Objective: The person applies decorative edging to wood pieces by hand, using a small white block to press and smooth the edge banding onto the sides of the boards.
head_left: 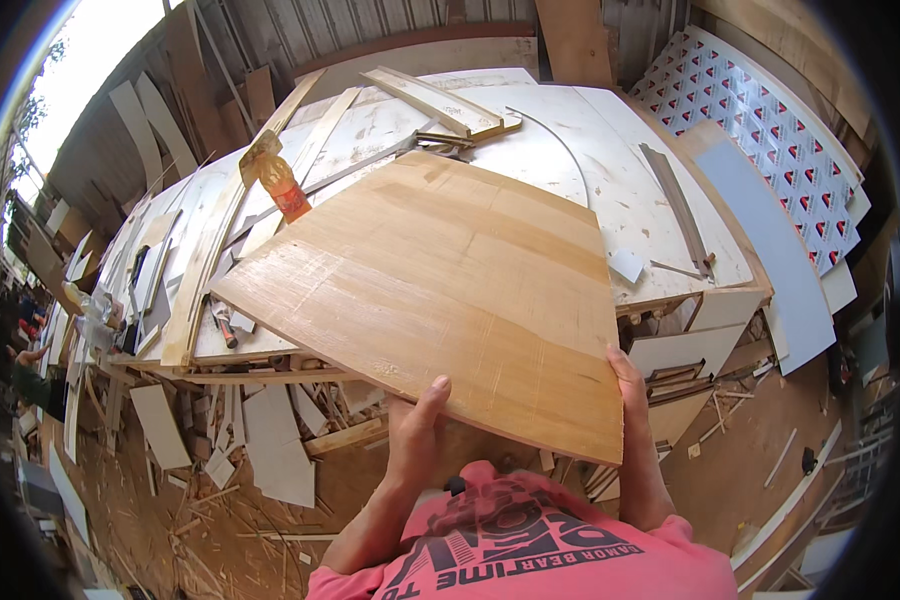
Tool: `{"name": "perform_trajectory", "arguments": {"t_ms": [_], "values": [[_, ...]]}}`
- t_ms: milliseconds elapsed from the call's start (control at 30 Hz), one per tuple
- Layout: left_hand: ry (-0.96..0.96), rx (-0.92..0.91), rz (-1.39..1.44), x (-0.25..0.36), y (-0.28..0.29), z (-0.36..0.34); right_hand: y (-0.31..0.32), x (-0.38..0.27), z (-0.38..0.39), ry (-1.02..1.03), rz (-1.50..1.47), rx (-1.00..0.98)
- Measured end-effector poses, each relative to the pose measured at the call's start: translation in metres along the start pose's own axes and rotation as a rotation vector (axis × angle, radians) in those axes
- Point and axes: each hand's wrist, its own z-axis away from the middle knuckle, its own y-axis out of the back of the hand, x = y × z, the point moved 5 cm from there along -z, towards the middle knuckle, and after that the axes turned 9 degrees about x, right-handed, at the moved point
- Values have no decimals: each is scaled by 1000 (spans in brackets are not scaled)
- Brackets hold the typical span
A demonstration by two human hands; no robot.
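Note:
Both of my hands hold a large light-brown plywood panel, tilted over the front of the workbench. My left hand grips its near edge, with the thumb on top and the fingers hidden underneath. At the right edge, my right hand wraps round the side, its fingers partly out of sight behind the panel. The panel's far end lies over the white bench top, though whether it rests there cannot be seen. Just beyond its left edge is a plastic bottle with orange contents and a red label.
Long wooden strips lie along the bench's left side, near a hammer-like tool. A dark metal bar lies at the right. Offcuts and scraps litter the floor below. Patterned sheets lean at the far right. Another person is at the far left.

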Motion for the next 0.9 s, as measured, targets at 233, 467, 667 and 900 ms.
{"name": "perform_trajectory", "arguments": {"t_ms": [233, 467, 667, 900], "values": [[-26, 86, 118, -35, -19, -14, 6, -31, -36, 50, 182, -3], [21, 177, 180, -54, -34, -43, 10, -40, -99, -61, 206, 10], [71, 221, 174, -55, -70, -78, 15, -45, -179, -137, -27, -172], [-29, 114, 196, -18, -122, -108, 62, -4, -295, 521, 1026, 227]]}}
